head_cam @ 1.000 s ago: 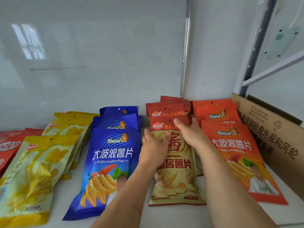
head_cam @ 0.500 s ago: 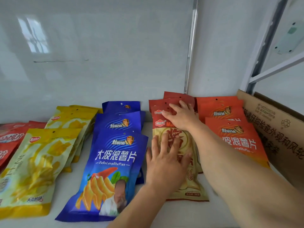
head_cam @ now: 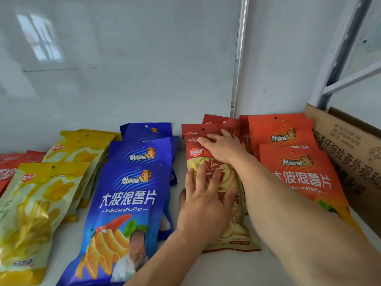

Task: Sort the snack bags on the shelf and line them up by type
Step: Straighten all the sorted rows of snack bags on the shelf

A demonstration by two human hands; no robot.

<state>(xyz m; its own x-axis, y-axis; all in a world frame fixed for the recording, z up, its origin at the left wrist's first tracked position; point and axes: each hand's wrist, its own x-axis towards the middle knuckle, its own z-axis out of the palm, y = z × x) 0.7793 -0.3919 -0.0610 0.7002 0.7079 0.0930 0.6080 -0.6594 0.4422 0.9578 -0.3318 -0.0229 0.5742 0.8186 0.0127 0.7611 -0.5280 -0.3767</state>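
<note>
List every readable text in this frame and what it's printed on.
"大波浪薯片" and "DaBoLangShuPian": front glossy blue snack bag.
"大波浪薯片", "BoLangShuPian" partly covered: front orange snack bag.
"MA", rest hidden by the right hand: red-topped cream snack bag that the left hand rests on.
"天正食品", uncertain: front yellow snack bag.
"请仔细检查外观和", cut off: brown cardboard box.
Box codes and small logos: too blurred.
</note>
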